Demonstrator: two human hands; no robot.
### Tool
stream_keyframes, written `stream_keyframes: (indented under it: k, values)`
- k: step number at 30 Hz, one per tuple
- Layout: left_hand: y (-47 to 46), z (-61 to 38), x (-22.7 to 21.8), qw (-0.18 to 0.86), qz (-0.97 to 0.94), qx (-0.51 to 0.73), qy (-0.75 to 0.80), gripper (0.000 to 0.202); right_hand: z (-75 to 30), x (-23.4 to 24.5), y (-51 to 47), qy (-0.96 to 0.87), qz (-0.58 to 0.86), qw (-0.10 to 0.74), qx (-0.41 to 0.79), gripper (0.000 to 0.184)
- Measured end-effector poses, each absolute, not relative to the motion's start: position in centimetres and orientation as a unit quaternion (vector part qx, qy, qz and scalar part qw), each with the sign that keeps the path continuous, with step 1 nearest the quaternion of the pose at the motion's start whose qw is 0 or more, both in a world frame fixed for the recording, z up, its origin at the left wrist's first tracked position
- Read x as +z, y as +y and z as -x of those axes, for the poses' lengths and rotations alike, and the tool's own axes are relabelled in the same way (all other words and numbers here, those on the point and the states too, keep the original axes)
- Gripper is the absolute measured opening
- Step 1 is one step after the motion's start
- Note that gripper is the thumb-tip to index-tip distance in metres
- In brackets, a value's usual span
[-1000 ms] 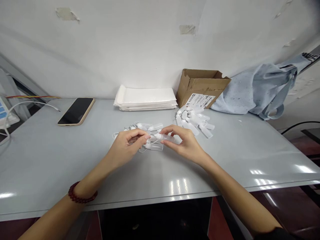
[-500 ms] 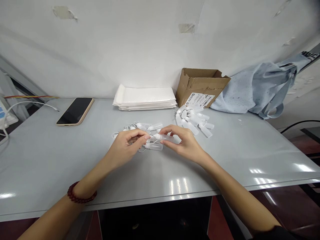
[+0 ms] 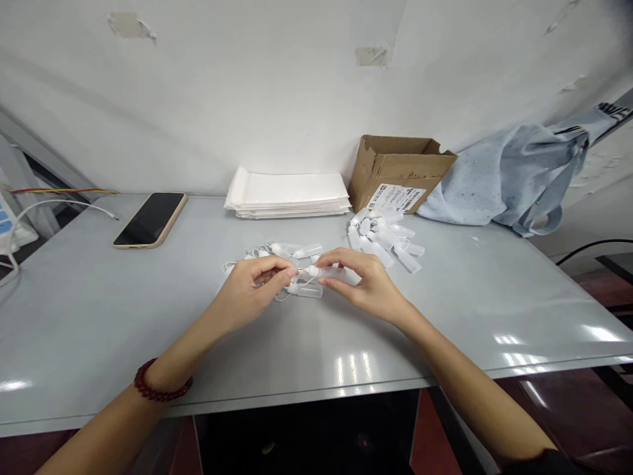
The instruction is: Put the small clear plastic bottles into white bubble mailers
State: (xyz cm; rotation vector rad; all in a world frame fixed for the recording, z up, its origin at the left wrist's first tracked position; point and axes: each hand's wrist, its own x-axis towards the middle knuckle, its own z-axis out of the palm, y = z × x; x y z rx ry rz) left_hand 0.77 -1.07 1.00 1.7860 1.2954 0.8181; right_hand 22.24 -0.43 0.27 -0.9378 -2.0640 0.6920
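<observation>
Held bottle (image 3: 332,272): a small translucent bottle with a white top, lying roughly level above the counter (image 3: 386,343), between the two hands, its tip pointing toward the left one.
Right hand (image 3: 366,280): grips the bottle's body, fingers narrow around it, thumb on the near side and forefinger on the far side.
Left hand (image 3: 250,290): thumb and forefinger pinched together at the bottle's thin tip; whether a small cap sits between them is too small to tell.
White loop (image 3: 307,282): curves below the bottle's neck, toward the left fingers.
Nearer bottles (image 3: 309,291): a loose group lying on the counter just behind and beneath the hands, partly covered by them.
Bottle pile (image 3: 383,239): more translucent bottles, heaped beyond the right hand, in front of the cardboard box (image 3: 403,168).
Box: open at the top, a white printed label on its front, standing near the wall (image 3: 247,86).
White packets (image 3: 291,191): a flat stack to the left of the box, close to the wall.
Pale blue bag (image 3: 504,175): slumped just right of the box.
Phone (image 3: 151,221): dark screen up, toward the counter's far left, beside a white cable (image 3: 101,210).
Bracelet (image 3: 159,396): dark red beads around the left wrist.
</observation>
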Motion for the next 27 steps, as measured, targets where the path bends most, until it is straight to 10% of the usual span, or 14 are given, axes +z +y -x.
stream_keyframes:
  k: [27]
  values:
    - [-1.24, -0.82, 0.61, 0.398, -0.715, 0.317, 0.48, 0.021, -22.15, -0.02, -0.5, -0.807, 0.355, 0.389, 0.266, 0.014]
